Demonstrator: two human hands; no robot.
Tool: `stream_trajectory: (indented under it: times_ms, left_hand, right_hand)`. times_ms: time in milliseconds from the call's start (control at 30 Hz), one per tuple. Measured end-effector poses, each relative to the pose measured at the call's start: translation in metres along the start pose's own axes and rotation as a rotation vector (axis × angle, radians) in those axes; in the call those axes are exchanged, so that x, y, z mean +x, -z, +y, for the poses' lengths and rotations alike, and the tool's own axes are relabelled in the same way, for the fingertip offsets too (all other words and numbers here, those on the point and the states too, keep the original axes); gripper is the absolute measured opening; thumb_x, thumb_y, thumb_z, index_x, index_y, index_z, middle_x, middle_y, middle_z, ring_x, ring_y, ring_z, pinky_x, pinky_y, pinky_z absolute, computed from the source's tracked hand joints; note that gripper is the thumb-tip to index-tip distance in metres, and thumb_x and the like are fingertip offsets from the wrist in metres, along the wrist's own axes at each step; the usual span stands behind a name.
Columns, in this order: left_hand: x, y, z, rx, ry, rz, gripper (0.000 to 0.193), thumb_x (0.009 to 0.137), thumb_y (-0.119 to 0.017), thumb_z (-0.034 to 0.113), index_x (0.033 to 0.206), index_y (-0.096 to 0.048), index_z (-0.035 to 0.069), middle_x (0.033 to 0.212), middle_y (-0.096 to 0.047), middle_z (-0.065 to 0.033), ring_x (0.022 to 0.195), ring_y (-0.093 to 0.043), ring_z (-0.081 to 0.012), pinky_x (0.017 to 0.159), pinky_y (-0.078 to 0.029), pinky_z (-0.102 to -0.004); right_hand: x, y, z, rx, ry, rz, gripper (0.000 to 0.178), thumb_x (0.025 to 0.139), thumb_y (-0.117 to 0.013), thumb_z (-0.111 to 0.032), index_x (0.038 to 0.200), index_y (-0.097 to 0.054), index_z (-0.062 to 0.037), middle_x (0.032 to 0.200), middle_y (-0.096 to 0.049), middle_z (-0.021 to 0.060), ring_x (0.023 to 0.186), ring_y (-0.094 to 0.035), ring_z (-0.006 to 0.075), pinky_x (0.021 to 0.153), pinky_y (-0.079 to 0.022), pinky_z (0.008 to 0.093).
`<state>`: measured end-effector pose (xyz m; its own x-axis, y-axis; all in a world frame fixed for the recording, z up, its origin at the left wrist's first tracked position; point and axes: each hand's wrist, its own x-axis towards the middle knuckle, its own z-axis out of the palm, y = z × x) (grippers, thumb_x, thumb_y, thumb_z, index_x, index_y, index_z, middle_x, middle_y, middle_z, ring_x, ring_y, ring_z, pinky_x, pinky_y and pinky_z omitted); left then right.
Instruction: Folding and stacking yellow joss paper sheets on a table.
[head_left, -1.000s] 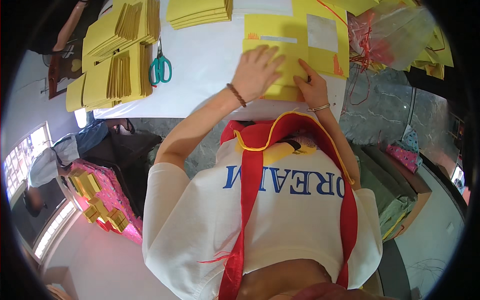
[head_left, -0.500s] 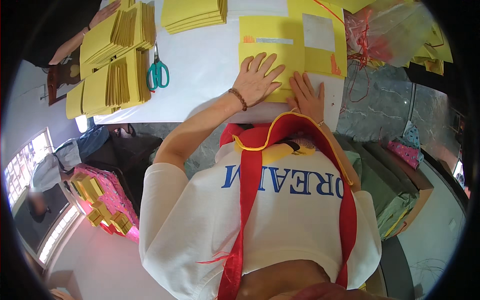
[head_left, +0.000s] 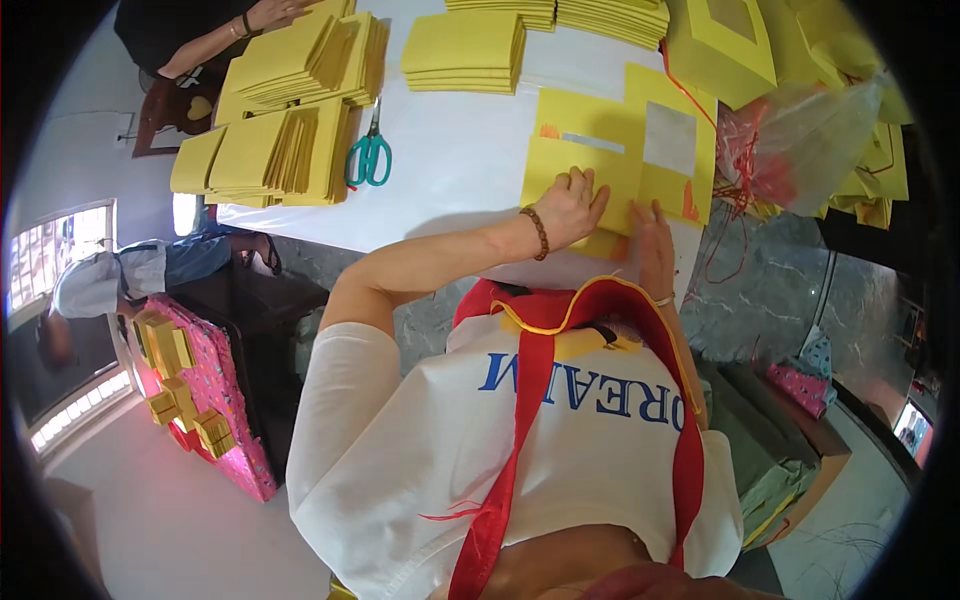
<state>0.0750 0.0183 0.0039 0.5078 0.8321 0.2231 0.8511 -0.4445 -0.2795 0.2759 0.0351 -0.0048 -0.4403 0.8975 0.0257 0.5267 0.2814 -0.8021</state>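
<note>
I have the yellow card [head_left: 610, 168] on the table [head_left: 450, 145], its right panel [head_left: 662, 190] lengthwise toward the far side, pale windows [head_left: 670, 140] and orange marks [head_left: 691, 200] showing. Left hand [head_left: 570, 210] curled on it, right hand [head_left: 655, 253] blurred; I can't tell whether either grip pinches.

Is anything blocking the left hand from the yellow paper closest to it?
Nothing I can see: the left hand is right at that yellow paper. Teal-handled scissors lie off to its left.
</note>
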Motion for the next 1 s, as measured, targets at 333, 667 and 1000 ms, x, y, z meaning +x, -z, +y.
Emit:
stream_trajectory:
  times_ms: [333,667,1000]
  left_hand:
    - [0.004,0.039,-0.19,-0.353,0.228,0.319,0.053,0.069,-0.064,0.008,0.12,-0.052,0.015,0.114,-0.058,-0.0053,0.101,-0.055,-0.0242,0.083,-0.042,-0.0396]
    - [-0.019,-0.056,-0.247,-0.149,0.339,-0.047,0.059,0.076,-0.061,0.011,0.13,-0.042,0.027,0.125,-0.051,-0.0007,0.111,-0.048,-0.0218,0.091,-0.033,-0.0422]
    - [-0.028,-0.071,-0.228,-0.188,0.349,-0.212,0.067,0.074,-0.058,0.013,0.135,-0.033,0.026,0.138,-0.034,-0.0062,0.124,-0.033,-0.0273,0.099,-0.027,-0.0456]
  right_hand:
    - [-0.013,0.001,0.006,0.309,-0.051,0.217,0.039,0.095,-0.032,-0.025,0.113,-0.056,0.0006,0.119,-0.054,0.0139,0.124,-0.038,0.032,0.103,-0.027,0.0397]
    - [-0.011,-0.011,0.006,0.272,-0.049,0.257,0.039,0.095,-0.036,-0.028,0.106,-0.06,0.0012,0.111,-0.059,0.0152,0.116,-0.046,0.0331,0.098,-0.032,0.0404]
    - [-0.014,-0.014,0.01,0.124,0.079,0.276,0.038,0.093,-0.038,-0.027,0.102,-0.061,0.0024,0.106,-0.061,0.0171,0.107,-0.053,0.0321,0.094,-0.037,0.0397]
